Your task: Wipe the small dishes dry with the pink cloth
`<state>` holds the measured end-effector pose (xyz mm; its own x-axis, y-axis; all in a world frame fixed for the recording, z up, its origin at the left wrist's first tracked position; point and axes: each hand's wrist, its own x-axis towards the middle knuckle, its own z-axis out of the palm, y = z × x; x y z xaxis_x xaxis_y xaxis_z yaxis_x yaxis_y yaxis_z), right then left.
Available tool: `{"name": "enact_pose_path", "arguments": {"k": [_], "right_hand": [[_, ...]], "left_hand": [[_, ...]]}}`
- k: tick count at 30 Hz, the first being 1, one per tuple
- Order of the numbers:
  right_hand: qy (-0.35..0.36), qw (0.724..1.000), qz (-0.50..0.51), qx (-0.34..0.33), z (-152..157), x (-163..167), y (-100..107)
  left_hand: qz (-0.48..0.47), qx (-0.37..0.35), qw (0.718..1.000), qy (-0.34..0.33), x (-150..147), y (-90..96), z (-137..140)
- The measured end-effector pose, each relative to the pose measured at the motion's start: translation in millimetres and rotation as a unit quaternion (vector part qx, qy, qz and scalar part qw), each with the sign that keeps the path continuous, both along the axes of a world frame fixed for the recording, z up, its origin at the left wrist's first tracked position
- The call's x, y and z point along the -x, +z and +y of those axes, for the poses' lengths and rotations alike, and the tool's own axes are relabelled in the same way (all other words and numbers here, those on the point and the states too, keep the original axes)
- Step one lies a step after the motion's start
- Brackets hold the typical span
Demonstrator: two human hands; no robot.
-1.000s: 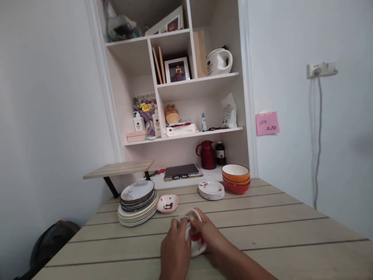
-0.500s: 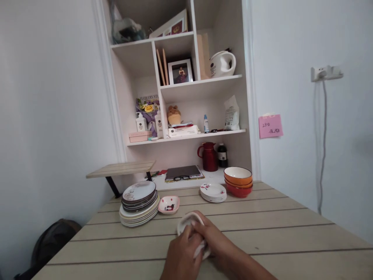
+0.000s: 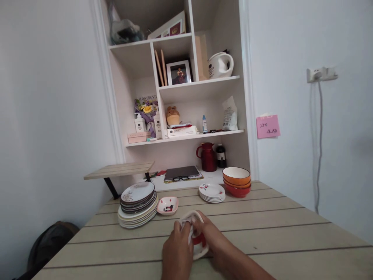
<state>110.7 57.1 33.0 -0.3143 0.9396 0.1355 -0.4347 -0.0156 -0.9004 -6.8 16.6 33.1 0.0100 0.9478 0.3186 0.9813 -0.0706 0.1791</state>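
Observation:
Tilted above the near edge of the table is a small dish (image 3: 201,249) with a pale rim and a red patch inside. My right hand (image 3: 214,237) grips it, fingers behind the rim and thumb over the inside. My left hand (image 3: 178,249) is closed, its fingertips inside the dish on a crumpled white cloth (image 3: 190,225), mostly hidden by the fingers. Just beyond sits a squarish pink-rimmed dish (image 3: 168,205). To its left rises a stack of plates (image 3: 137,194). Small white flowered plates (image 3: 212,190) are piled farther right.
Orange and red bowls (image 3: 237,181) stand nested at the table's back right. Behind the table are a red jug (image 3: 208,157), a dark bottle (image 3: 221,155) and glasses by a dark folder (image 3: 182,172). A small raised shelf (image 3: 119,170) overhangs the back left. Shelving fills the wall.
The dish in my hands has turned so its red inside shows. My left hand has shifted slightly up and left over it. The stacked tableware stays put.

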Motion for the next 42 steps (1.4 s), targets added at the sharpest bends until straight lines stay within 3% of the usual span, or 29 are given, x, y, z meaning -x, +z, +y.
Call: {"name": "enact_pose_path", "arguments": {"k": [8, 15, 21, 31, 39, 42], "right_hand": [[-0.005, 1.0, 0.007, 0.005, 1, -3, -3], [0.009, 0.997, -0.055, -0.052, 5, 0, -3], [-0.005, 0.999, -0.031, -0.01, 0, 1, 4], [-0.008, 0.999, -0.026, 0.019, -1, -7, 5], [0.018, 0.992, -0.084, -0.094, -4, -1, 5], [0.006, 0.992, -0.079, -0.096, 1, 1, 1]], "left_hand": [[-0.032, -0.037, 0.994, -0.103, 11, -3.2, -5], [-0.024, -0.028, 0.999, 0.009, 4, -3.1, 0], [-0.009, -0.004, 1.0, 0.025, -5, 0.7, -2], [-0.091, -0.035, 0.987, -0.127, 10, 0.7, -10], [-0.068, -0.037, 0.997, 0.007, 3, -1.4, -6], [-0.091, -0.045, 0.994, 0.029, 0, -2.6, -4]]}}
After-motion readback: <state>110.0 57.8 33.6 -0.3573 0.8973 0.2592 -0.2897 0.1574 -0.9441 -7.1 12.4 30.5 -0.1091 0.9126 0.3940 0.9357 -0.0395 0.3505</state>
